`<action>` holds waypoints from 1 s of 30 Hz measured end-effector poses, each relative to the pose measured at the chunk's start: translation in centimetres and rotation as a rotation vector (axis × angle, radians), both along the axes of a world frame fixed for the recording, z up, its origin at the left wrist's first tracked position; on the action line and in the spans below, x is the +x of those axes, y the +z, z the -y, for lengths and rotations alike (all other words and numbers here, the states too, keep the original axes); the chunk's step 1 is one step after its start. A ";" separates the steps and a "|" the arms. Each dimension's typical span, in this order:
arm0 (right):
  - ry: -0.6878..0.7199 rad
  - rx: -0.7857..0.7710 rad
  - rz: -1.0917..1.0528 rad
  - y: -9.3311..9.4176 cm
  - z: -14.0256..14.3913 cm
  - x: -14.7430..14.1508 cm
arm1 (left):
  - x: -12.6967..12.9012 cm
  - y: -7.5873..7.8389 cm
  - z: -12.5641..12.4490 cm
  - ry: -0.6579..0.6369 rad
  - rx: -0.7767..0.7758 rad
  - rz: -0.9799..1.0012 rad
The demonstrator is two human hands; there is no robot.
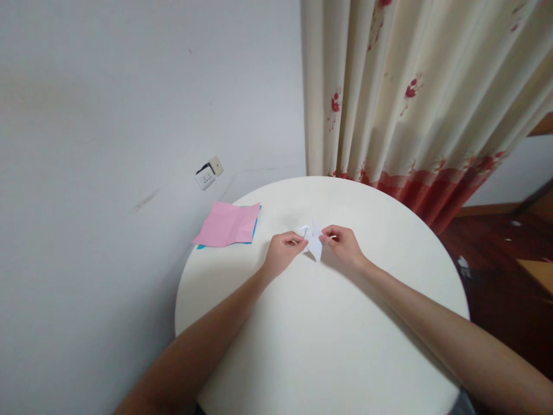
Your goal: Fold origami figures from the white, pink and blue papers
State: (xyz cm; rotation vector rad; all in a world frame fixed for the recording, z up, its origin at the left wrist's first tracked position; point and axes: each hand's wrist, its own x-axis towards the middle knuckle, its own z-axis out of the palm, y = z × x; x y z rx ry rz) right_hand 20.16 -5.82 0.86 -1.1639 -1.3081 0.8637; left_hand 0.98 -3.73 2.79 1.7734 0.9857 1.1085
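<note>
A small folded white paper (314, 245), with pointed flaps sticking up and down, is between my two hands over the middle of the table. My left hand (283, 251) pinches its left side between thumb and fingers. On the opposite side, my right hand (343, 243) pinches the right edge with thumb and index finger. One pointed corner hangs down toward me, and thin flaps rise at the back. The fingertips partly hide the paper's folds.
The round white table (319, 334) stands against a wall. Creased pink paper (228, 223) lies at its left edge on top of blue paper (254, 231). A wall socket (206, 177) is behind it. A floral curtain (389, 115) hangs behind the table at right.
</note>
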 end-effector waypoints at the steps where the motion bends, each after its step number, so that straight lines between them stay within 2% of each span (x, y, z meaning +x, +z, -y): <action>1: -0.002 0.000 -0.002 0.0 0.0 0.1 | 0.0 0.0 0.0 0.003 0.019 -0.008; 8: -0.065 0.158 0.127 0.6 0.2 0.5 | 0.1 -0.3 0.0 0.048 0.151 -0.034; 14: -0.175 0.063 0.065 0.2 -0.5 1.1 | -0.2 -1.3 -0.7 0.202 0.107 0.032; 19: -0.205 0.035 0.036 -0.1 -0.9 1.5 | -0.4 -1.8 -1.1 0.269 0.049 0.031; 25: -0.206 0.023 0.017 -0.3 -1.0 1.4 | 0.6 -2.6 -1.0 0.184 -0.148 0.055; 30: -0.212 0.010 0.036 -0.5 -1.1 1.5 | 0.4 -2.4 -1.2 0.143 -0.148 0.065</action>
